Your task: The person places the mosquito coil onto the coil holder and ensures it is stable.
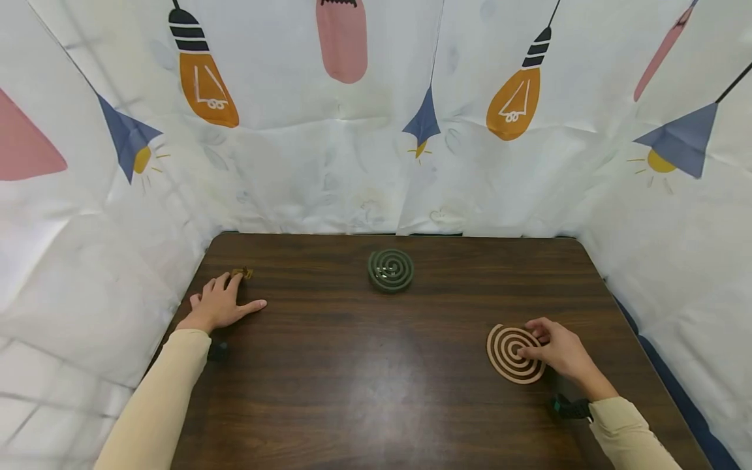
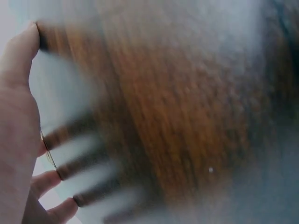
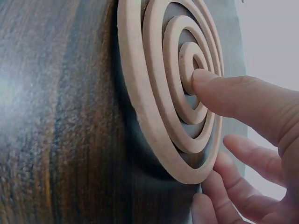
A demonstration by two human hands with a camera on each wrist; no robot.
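Observation:
A tan mosquito coil [image 1: 504,352] is at the right side of the table. My right hand [image 1: 561,352] holds it, the thumb [image 3: 210,84] on its middle and the other fingers around its right edge. In the right wrist view the coil looks tilted, with a dark shadow beside it. At the far left, my left hand [image 1: 219,305] lies with spread fingers, its fingertips at a small gold metal piece [image 1: 243,272], possibly a coil stand. The fingers partly hide this piece. A thin gold edge [image 2: 48,151] shows beside the fingertips in the left wrist view.
A stack of dark green mosquito coils [image 1: 390,271] sits at the back middle of the brown wooden table [image 1: 352,352]. White cloth [image 1: 352,163] printed with lamps hangs behind the table and along both sides.

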